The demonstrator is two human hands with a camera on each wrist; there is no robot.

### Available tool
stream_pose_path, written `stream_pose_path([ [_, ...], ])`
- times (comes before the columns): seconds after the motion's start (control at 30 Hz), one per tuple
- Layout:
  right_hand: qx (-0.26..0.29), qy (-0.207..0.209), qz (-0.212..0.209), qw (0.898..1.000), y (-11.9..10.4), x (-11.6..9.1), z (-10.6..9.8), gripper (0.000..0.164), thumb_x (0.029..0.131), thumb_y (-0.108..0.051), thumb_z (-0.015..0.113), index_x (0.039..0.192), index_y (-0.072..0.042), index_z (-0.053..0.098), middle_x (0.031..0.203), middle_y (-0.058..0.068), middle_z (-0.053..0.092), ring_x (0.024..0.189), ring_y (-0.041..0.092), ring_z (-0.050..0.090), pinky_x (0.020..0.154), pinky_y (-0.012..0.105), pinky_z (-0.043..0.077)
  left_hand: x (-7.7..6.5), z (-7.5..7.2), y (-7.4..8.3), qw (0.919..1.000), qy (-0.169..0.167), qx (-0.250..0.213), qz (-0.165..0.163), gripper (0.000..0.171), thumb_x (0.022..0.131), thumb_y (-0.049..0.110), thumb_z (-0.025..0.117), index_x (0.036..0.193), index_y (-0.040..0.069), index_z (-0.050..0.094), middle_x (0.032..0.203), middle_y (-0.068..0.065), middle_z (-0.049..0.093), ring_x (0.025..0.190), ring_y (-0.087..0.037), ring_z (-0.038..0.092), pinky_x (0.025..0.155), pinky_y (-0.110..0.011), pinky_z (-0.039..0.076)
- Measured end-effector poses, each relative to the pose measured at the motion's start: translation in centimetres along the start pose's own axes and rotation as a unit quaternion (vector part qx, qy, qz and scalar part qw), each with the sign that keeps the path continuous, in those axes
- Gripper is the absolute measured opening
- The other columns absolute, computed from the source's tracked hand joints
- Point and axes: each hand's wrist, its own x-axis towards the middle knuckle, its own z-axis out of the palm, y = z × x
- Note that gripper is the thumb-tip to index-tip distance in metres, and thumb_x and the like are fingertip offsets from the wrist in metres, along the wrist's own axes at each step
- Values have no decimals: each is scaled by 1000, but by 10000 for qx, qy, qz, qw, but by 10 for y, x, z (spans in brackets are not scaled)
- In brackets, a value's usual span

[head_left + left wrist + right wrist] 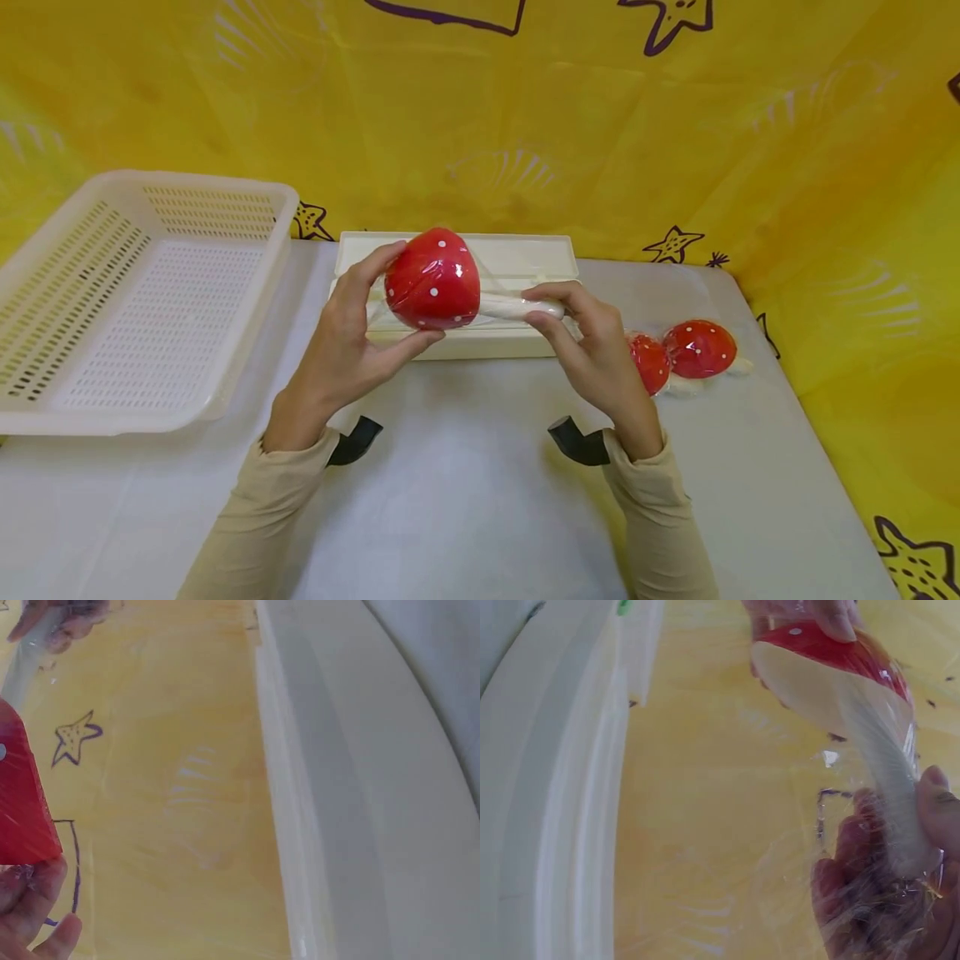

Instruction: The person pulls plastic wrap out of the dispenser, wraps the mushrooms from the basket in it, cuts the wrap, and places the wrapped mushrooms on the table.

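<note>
Both hands hold up a toy mushroom (432, 279) in clear plastic wrap, its red cap dotted white, tipped on its side with the stem toward the right. Around the cap my left hand (341, 350) has thumb below and fingers above. My right hand (596, 342) pinches the end of the white stem (889, 769) between thumb and fingers. Behind the mushroom in the head view stands a cream box (495, 343) with its lid (525, 254) raised at the back. The right wrist view shows the pale underside of the cap (806, 682) through the wrap.
Two more wrapped red mushrooms, one (700, 348) fully visible and one (649, 363) partly behind my right hand, lie on the white table (465, 500). At the left is a white perforated basket (213, 367). A yellow patterned cloth (420, 125) hangs behind.
</note>
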Motion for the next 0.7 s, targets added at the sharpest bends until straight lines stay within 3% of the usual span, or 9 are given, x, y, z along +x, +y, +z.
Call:
stream_pose_path([
  [0.17, 167, -218, 188, 9994, -5, -2, -7, 27, 87, 4, 68, 114, 5, 63, 108, 16, 71, 96, 19, 64, 90, 14, 51, 0, -6, 7, 9999, -160, 60, 15, 93, 67, 14, 91, 143, 2, 40, 139, -16, 55, 127, -30, 52, 100, -53, 50],
  [0.37, 287, -1304, 794, 9879, -4, -3, -18, 22, 93, -4, 65, 115, -2, 64, 105, 8, 69, 90, 15, 60, 80, 24, 54, -2, -16, 13, 9945, -932, 266, -389, 94, 68, 25, 92, 146, 10, 42, 132, -12, 62, 116, -28, 60, 93, -51, 54],
  [0.53, 335, -2207, 1248, 9667, 1, -3, -22, 20, 95, -11, 65, 115, -7, 64, 104, 5, 67, 93, 20, 59, 81, 31, 53, -3, -21, 16, 9808, -1756, 265, -803, 88, 71, 31, 90, 145, 12, 45, 133, -9, 63, 112, -28, 63, 90, -49, 56],
  [0.7, 511, -2996, 1528, 9404, 7, -3, -20, 17, 96, -16, 64, 112, -11, 62, 99, 4, 64, 92, 22, 58, 79, 30, 52, -4, -20, 16, 9584, -2482, 89, -1406, 84, 73, 36, 88, 143, 14, 46, 125, -6, 67, 104, -20, 66, 87, -43, 58],
])
